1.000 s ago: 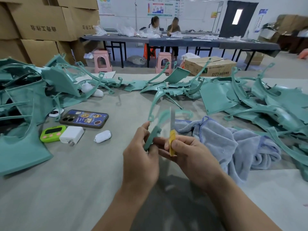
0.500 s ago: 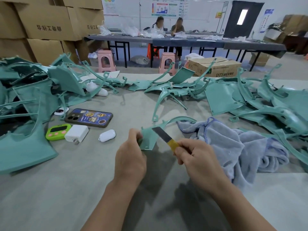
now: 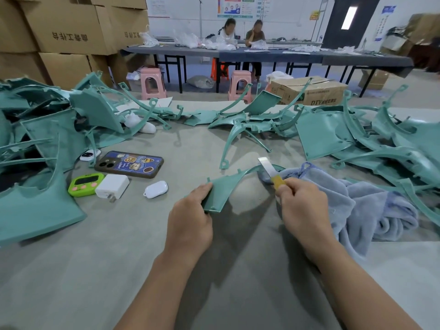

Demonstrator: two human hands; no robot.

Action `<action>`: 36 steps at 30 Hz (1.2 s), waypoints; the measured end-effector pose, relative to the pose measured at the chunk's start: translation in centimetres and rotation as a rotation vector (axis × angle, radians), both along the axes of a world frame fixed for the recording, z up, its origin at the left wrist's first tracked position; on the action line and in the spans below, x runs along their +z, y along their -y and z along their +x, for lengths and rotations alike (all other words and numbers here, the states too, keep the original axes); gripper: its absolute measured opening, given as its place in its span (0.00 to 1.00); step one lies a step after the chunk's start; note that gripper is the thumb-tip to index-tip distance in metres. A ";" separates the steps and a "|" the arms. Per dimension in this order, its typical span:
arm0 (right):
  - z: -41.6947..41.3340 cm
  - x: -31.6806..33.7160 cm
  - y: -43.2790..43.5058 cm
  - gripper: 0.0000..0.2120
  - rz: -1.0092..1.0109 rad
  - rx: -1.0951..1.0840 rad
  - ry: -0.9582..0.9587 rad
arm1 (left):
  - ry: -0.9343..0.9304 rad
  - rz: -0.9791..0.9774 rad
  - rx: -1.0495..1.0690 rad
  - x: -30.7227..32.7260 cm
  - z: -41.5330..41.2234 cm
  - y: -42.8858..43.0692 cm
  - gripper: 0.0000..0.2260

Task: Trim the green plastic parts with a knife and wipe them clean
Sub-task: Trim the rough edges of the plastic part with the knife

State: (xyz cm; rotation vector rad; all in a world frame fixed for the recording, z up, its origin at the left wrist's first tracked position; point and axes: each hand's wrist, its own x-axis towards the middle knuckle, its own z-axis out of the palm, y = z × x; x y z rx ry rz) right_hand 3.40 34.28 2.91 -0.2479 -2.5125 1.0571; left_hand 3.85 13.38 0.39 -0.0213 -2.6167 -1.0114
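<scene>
Head view, and Sam asks: "What are we holding?"

Mia: "Our left hand [image 3: 190, 217] grips the wide end of a curved green plastic part [image 3: 222, 191], thumb on top, fingers curled under. The part is lifted a little off the grey table [image 3: 95, 270]. Its thin arm reaches out toward the soft blue towel [image 3: 357, 206]."

Sam: "And our right hand [image 3: 303, 206]?"

Mia: "It pinches the yellow handle of a small silver-bladed knife [image 3: 269, 170]. The blade points up and away from us, right by the thin arm. We cannot tell if it touches the plastic. Our hands are apart, one at each end."

Sam: "So we are trimming. How do we do it well?"

Mia: "We think we should hold the part tight so it does not wobble. We lay the blade low on the edge and push it away from our left hand, never toward our fingers. Small, light strokes. We take off only the rough bits, not the good plastic."

Sam: "Then?"

Mia: "The towel is just beside the knife, so we can wipe the part there. Heaps of green plastic parts [image 3: 381, 148] lie on both sides, so we guess lots are left."

Sam: "And the dark phone with a cartoon case [image 3: 129, 164]?"

Mia: "It lies near our left hand. We brush the shavings away from it."
</scene>
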 end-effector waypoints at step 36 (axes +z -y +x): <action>1.3 0.5 1.8 0.12 0.165 0.101 -0.130 | -0.230 -0.002 0.020 1.0 -0.5 1.6 0.26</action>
